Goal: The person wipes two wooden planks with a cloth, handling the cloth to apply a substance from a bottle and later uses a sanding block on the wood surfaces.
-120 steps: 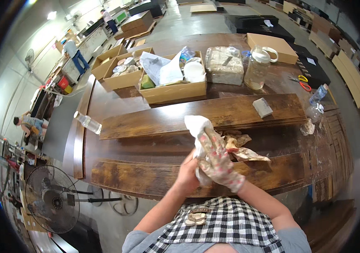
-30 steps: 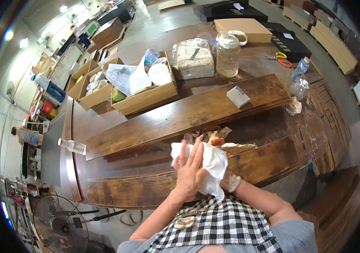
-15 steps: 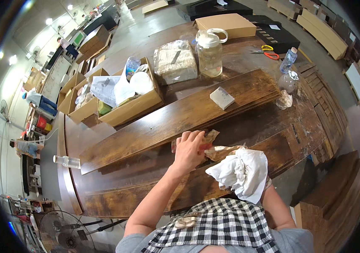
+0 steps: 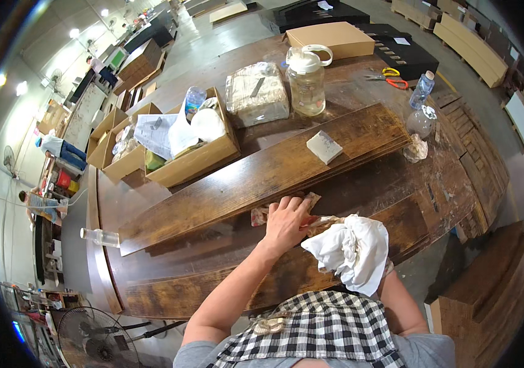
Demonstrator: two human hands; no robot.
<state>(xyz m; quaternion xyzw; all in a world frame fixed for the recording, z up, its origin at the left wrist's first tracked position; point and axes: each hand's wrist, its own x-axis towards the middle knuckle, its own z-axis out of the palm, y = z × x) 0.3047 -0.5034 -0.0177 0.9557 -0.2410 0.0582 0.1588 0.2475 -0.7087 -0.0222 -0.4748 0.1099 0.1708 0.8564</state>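
Observation:
My left hand (image 4: 286, 224) reaches over the dark wood boards, its fingers curled down on a crumpled brown and red piece (image 4: 259, 216) that could be paper, film or a rag. Parts of this piece stick out on both sides of the hand. Close by on the right, a bunched white cloth (image 4: 354, 251) covers my right hand (image 4: 389, 267); only a bit near the wrist shows, and the fingers are hidden under the cloth. Beneath both hands lies a wood-grain board (image 4: 200, 291) along the near edge. Farther off, a pale sanding block (image 4: 324, 148) rests on a stack of wood-grain boards (image 4: 231, 190).
Cardboard boxes (image 4: 197, 165) with papers and bottles stand at the back left. Beside them are a taped package (image 4: 256, 95) and a large lidded jug (image 4: 307, 86). Scissors (image 4: 395, 78), plastic bottles (image 4: 422, 89) and a clear bottle (image 4: 99, 237) lie around. A fan (image 4: 99, 340) stands lower left.
My left hand has shifted a little to the right, closer to the white cloth, uncovering more of the crumpled red piece on its left. The cloth and right arm stay nearly in place.

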